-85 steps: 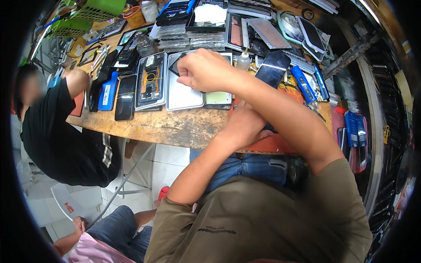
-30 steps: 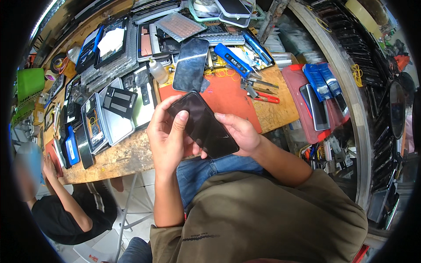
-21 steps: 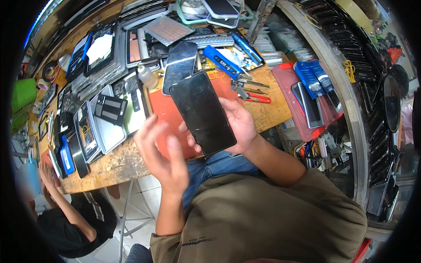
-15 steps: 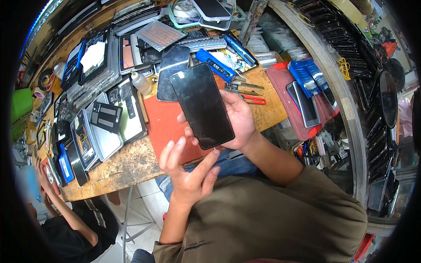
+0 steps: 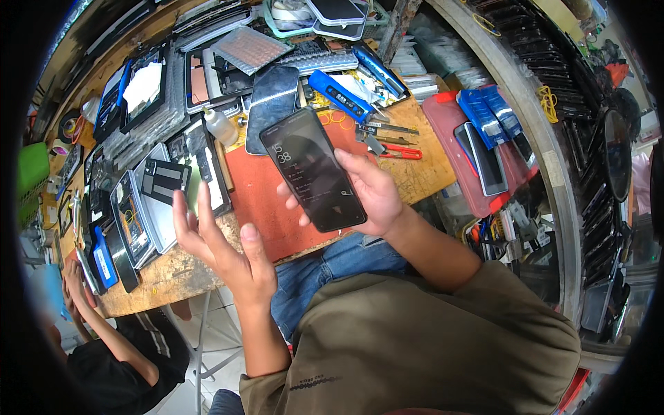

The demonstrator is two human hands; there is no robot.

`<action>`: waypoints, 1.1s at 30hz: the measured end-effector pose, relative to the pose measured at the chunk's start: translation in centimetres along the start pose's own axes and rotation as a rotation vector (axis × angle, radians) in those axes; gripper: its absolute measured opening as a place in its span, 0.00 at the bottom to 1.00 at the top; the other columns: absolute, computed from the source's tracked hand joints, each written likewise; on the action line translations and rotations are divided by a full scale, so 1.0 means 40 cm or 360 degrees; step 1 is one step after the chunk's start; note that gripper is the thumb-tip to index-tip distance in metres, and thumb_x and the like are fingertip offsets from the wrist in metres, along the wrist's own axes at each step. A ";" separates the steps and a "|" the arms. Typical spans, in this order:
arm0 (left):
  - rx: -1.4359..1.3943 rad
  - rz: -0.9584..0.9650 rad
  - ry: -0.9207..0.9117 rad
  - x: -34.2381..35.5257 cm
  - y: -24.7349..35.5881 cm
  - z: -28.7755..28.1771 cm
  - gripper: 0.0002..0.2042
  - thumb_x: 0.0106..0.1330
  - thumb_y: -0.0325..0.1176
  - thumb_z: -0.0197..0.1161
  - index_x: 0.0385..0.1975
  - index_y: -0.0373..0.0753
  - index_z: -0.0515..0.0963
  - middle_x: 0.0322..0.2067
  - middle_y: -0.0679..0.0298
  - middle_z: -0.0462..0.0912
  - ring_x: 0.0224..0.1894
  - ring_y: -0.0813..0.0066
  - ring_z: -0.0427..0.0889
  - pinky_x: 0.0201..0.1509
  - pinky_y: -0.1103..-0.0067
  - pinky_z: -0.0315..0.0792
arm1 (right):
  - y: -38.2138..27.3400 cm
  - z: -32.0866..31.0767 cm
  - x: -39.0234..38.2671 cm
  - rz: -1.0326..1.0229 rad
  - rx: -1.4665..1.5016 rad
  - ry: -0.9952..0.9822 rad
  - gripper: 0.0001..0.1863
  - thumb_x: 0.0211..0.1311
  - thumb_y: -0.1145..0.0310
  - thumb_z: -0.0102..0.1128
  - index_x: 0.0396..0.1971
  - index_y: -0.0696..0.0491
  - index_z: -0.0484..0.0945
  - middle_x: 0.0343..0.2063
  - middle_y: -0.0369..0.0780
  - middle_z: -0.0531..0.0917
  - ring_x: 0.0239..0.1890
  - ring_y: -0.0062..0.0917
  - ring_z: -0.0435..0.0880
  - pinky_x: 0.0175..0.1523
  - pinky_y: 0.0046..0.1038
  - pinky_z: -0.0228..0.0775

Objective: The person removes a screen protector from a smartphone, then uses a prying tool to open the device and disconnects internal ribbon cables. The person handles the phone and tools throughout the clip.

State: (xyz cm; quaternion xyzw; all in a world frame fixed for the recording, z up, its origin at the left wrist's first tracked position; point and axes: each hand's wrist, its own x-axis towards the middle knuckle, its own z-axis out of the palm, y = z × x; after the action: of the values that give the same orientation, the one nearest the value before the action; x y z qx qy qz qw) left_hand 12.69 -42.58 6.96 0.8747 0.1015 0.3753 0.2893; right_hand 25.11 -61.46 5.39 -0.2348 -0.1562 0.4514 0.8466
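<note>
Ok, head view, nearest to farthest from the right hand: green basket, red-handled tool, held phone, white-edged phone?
1. Held phone, in the right hand.
2. Red-handled tool, just past the hand.
3. White-edged phone, on the red tray, right.
4. Green basket, far left.

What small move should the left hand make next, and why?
The left hand should probably swipe a finger across the phone: the phone is lit up, the right hand holds it facing upward, and the left hand is open beside it, holding nothing.
</note>
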 end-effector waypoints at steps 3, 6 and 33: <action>-0.0026 -0.0049 -0.0072 -0.060 -0.009 -0.013 0.29 0.75 0.41 0.59 0.73 0.34 0.72 0.74 0.38 0.60 0.75 0.42 0.61 0.76 0.52 0.57 | 0.000 -0.021 -0.005 0.0008 -0.0036 0.0075 0.38 0.85 0.46 0.36 0.78 0.61 0.60 0.65 0.64 0.76 0.62 0.49 0.84 0.61 0.52 0.83; -0.0126 0.0073 -0.0107 -0.114 0.009 0.001 0.26 0.72 0.42 0.63 0.68 0.41 0.80 0.71 0.41 0.65 0.73 0.43 0.62 0.75 0.54 0.59 | 0.008 -0.034 0.008 0.0026 0.0294 -0.0065 0.38 0.85 0.46 0.35 0.78 0.61 0.60 0.65 0.64 0.76 0.61 0.50 0.85 0.61 0.50 0.83; 0.0027 0.0388 -0.0363 -0.041 0.018 0.033 0.27 0.74 0.54 0.60 0.69 0.52 0.80 0.74 0.38 0.60 0.73 0.38 0.58 0.77 0.50 0.53 | 0.025 0.017 0.002 0.0080 0.0373 -0.0089 0.34 0.86 0.49 0.34 0.72 0.61 0.69 0.62 0.59 0.81 0.61 0.48 0.86 0.66 0.48 0.80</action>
State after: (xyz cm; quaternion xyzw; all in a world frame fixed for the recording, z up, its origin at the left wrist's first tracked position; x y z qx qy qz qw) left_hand 12.46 -44.38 5.68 0.9198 -0.0356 0.3051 0.2440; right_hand 24.14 -60.75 5.42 -0.1254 -0.1200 0.4941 0.8519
